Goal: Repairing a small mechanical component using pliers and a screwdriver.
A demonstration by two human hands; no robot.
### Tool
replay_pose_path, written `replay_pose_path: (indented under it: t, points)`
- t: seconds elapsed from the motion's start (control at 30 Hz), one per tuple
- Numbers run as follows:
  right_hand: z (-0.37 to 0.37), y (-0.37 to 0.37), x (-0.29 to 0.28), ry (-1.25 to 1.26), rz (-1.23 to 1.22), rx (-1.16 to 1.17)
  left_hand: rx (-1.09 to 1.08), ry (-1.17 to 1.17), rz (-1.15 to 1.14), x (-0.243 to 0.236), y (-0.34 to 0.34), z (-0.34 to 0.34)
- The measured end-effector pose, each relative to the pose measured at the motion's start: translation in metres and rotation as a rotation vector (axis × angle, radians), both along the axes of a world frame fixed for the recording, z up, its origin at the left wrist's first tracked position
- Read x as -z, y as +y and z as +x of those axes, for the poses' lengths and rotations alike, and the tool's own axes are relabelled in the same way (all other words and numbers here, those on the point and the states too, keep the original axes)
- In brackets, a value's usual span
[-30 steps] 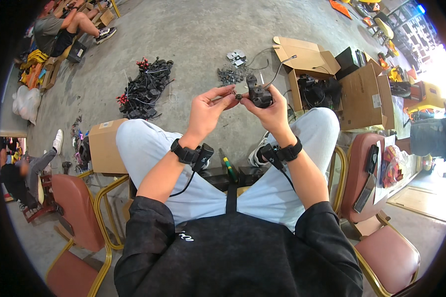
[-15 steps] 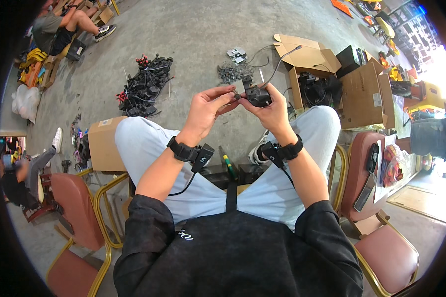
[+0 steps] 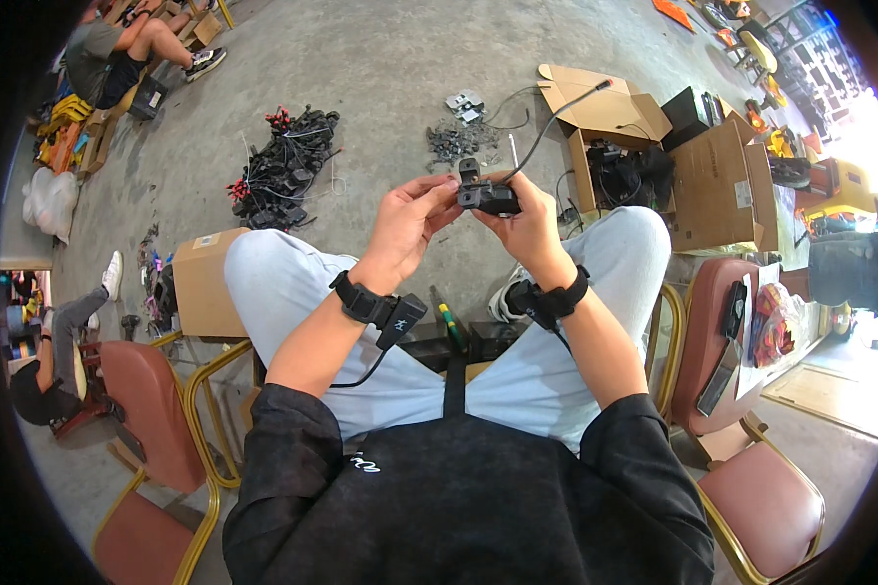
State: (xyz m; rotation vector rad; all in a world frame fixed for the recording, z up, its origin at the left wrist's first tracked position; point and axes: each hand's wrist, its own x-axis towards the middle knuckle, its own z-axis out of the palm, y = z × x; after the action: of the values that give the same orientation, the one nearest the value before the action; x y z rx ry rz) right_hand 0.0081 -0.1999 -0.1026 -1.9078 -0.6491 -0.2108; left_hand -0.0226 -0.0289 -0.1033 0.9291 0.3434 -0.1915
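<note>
Above my knees, my right hand (image 3: 535, 224) is wrapped round a small black plastic device (image 3: 498, 199) with an upright block on its left end. A dark cable (image 3: 564, 109) runs from the device up and to the right, ending in a small connector. Just beyond my right fingers a thin metal rod (image 3: 513, 151) sticks up; its lower end is hidden. My left hand (image 3: 405, 226) is at the device's left end, thumb and forefinger pinched together against it. Whatever lies between those fingertips is too small or hidden to name.
Ahead on the floor lie a heap of black parts with red ends (image 3: 288, 166) and a scatter of small grey pieces (image 3: 454, 143). An open cardboard box (image 3: 580, 166) holds black items at the right. A green-and-yellow handled tool (image 3: 451, 327) stands between my legs. Chairs (image 3: 151, 409) flank me.
The black device has turned and come slightly nearer, so its block faces me more. Its cable end has swung right. A person at the far left has bent lower.
</note>
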Motion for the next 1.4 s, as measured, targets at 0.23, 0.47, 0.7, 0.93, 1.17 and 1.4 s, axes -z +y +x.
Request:
replay_pose_path:
  t: [0.23, 0.47, 0.7, 0.93, 1.17, 1.4]
  points:
    - [0.004, 0.004, 0.0, 0.144, 0.094, 0.077, 0.029, -0.023, -0.086, 0.0, 0.003, 0.002]
    - [0.006, 0.005, 0.002, 0.178, 0.051, 0.053, 0.066, 0.003, -0.05, 0.001, 0.004, 0.001]
    - [0.007, 0.006, 0.0, 0.319, 0.183, 0.064, 0.046, 0.024, -0.03, -0.004, 0.003, 0.001]
    - [0.006, 0.005, -0.004, 0.384, 0.164, 0.035, 0.094, -0.012, -0.038, -0.002, 0.004, 0.002]
    - [-0.001, 0.008, -0.008, 0.303, 0.102, 0.053, 0.103, 0.009, -0.018, 0.003, 0.006, 0.003]
    - [-0.003, 0.01, -0.007, 0.201, 0.076, 0.091, 0.033, 0.016, 0.005, 0.0, 0.004, 0.002]
